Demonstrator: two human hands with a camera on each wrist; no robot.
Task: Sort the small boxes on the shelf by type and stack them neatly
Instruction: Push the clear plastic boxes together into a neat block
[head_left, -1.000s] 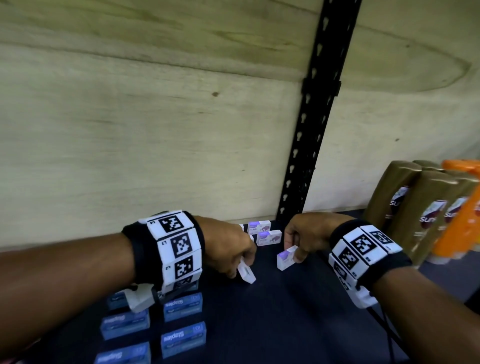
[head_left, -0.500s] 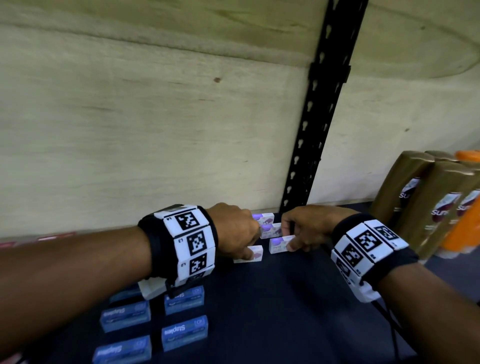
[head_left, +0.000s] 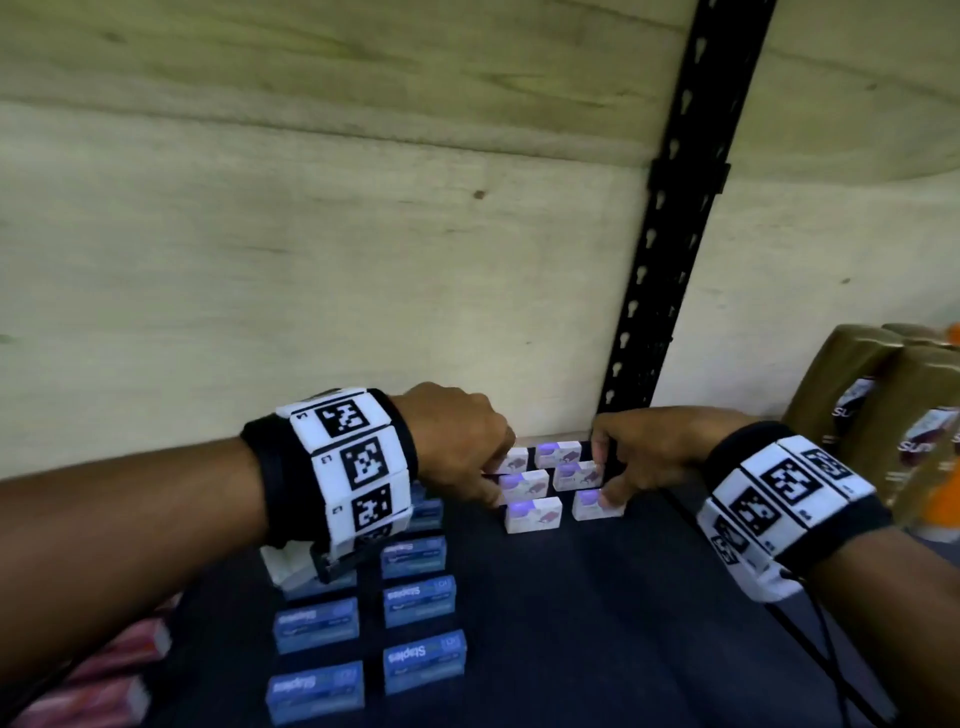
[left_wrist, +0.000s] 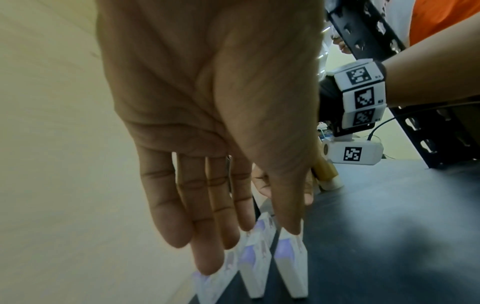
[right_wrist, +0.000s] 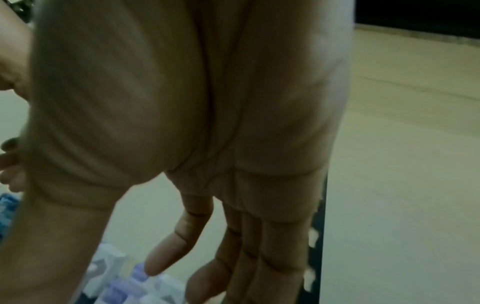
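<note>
Several white-and-purple boxes stand in two columns at the back of the dark shelf. My left hand presses its straight fingers against the left ends of the left column. My right hand touches the right ends of the right column, and its fingers are extended over the boxes. Neither hand holds a box. Blue Staples boxes lie in two columns in front of my left wrist.
Brown shampoo bottles and an orange one stand at the right. A black perforated upright rises just behind my right hand against the plywood back wall. Red-pink boxes lie at the far left front.
One second ago each hand pinched a white-and-purple box above the shelf. Those boxes now stand at the front of the two columns, and both hands lie against the group's sides.
</note>
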